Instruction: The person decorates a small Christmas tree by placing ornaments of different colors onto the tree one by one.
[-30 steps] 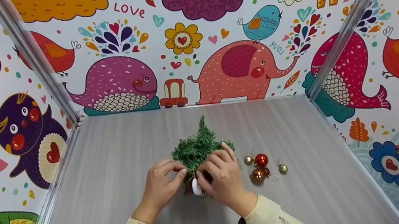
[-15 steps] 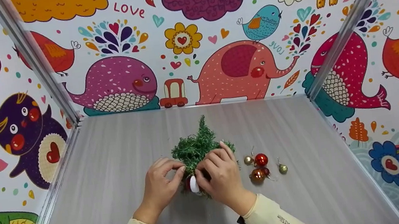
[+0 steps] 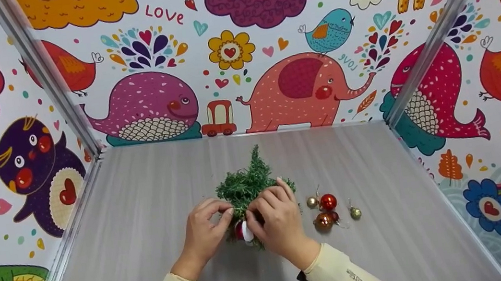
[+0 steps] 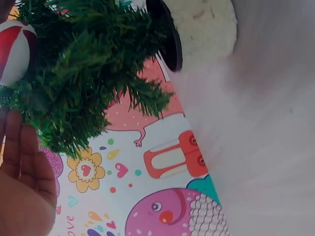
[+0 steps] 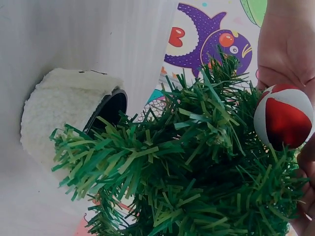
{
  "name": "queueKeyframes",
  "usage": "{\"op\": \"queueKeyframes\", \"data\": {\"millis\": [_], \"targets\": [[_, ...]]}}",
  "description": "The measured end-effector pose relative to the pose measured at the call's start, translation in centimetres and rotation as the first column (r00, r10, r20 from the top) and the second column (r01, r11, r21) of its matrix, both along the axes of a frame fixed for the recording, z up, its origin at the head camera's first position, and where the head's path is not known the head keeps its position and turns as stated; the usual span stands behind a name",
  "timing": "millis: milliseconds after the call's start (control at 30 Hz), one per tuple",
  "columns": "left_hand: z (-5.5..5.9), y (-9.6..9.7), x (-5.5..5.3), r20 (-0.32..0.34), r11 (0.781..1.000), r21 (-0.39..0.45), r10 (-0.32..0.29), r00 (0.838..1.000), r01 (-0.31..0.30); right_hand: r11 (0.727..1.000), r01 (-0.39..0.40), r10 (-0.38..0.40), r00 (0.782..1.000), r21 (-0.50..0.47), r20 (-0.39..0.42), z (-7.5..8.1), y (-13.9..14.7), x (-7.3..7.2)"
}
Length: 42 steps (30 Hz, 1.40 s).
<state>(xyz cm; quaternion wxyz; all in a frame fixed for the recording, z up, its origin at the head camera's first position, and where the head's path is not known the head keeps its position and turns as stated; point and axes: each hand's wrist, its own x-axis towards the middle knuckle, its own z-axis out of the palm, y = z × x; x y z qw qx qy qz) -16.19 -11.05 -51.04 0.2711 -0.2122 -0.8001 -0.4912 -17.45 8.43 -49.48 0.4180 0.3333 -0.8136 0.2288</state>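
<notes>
A small artificial Christmas tree (image 3: 251,184) stands in front of me, its white fuzzy base (image 5: 69,108) showing in the wrist views. A red-and-white Christmas ball (image 3: 242,231) hangs at its near side, just below my fingertips. My left hand (image 3: 205,231) pinches a front branch tip between thumb and forefinger, at the ball's upper left. Close beside it, the thumb and fingers of my right hand (image 3: 279,219) pinch at the top of the ball, by its hanger. The hanger itself is mostly hidden by the fingers.
Right of the tree lie several small ornaments, including a red ball (image 3: 328,202), an orange-brown ball (image 3: 323,221) and a gold-green ball (image 3: 355,213). The grey tabletop (image 3: 149,183) is bordered by walls printed with cartoon animals and metal corner posts (image 3: 44,80).
The ball has swung and turned a little under my fingers, now showing more of its red side. Both hands stay nearly in place at the branch.
</notes>
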Motion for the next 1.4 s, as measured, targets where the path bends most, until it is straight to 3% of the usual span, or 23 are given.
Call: {"op": "queueKeyframes", "data": {"millis": [33, 167, 367, 467, 567, 633, 767, 900, 1100, 1233, 1400], "targets": [[0.4, 0.1, 0.2, 0.015, 1.000, 0.024, -0.013, 1.000, 0.012, 1.000, 0.003, -0.003, 1.000, -0.002, 0.002, 0.0, 0.0, 0.0], [0.4, 0.2, 0.1, 0.090, 0.992, 0.114, -0.074, 0.993, 0.063, 1.000, 0.010, -0.010, 1.000, -0.017, 0.013, -0.2, -0.1, -0.1], [-0.5, -0.2, -0.4, 0.187, 0.985, 0.138, -0.131, 0.974, 0.106, 0.999, 0.016, -0.016, 1.000, -0.028, 0.015, -0.4, 0.0, -0.1], [-0.6, -0.1, -0.4, 0.154, 0.995, 0.079, -0.078, 0.985, 0.066, 0.999, 0.023, -0.023, 1.000, -0.026, 0.008, -0.4, 0.0, 0.0], [-0.7, 0.0, -0.4, 0.050, 0.999, -0.034, 0.017, 0.999, -0.016, 0.999, 0.036, -0.036, 0.999, -0.021, 0.003, -0.5, 0.0, 0.1], [-0.8, 0.1, -0.4, -0.026, 0.993, -0.102, 0.062, 0.998, -0.064, 0.999, 0.044, -0.044, 0.999, -0.017, 0.001, -0.6, 0.0, 0.1], [-0.8, 0.2, -0.4, -0.101, 0.982, -0.173, 0.061, 0.993, -0.078, 0.999, 0.053, -0.053, 0.999, -0.001, 0.009, -0.7, 0.2, 0.2], [-0.5, 0.0, -0.3, -0.098, 0.984, -0.164, 0.053, 0.994, -0.069, 0.998, 0.053, -0.053, 0.998, 0.015, 0.015, -0.8, 0.3, 0.3], [-0.1, 0.0, 0.2, -0.138, 0.979, -0.156, 0.109, 0.984, -0.131, 0.999, 0.032, -0.032, 0.999, 0.013, 0.011, -0.8, 0.6, 0.5], [0.6, 0.1, 0.2, -0.181, 0.967, -0.211, 0.105, 0.978, -0.143, 1.000, 0.004, -0.004, 1.000, 0.001, -0.001, -0.5, 1.2, 0.7], [1.3, 0.2, 0.0, -0.133, 0.940, -0.320, 0.080, 0.988, -0.119, 1.000, -0.029, 0.029, 1.000, -0.011, 0.000, -0.2, 2.8, 1.2]]}}
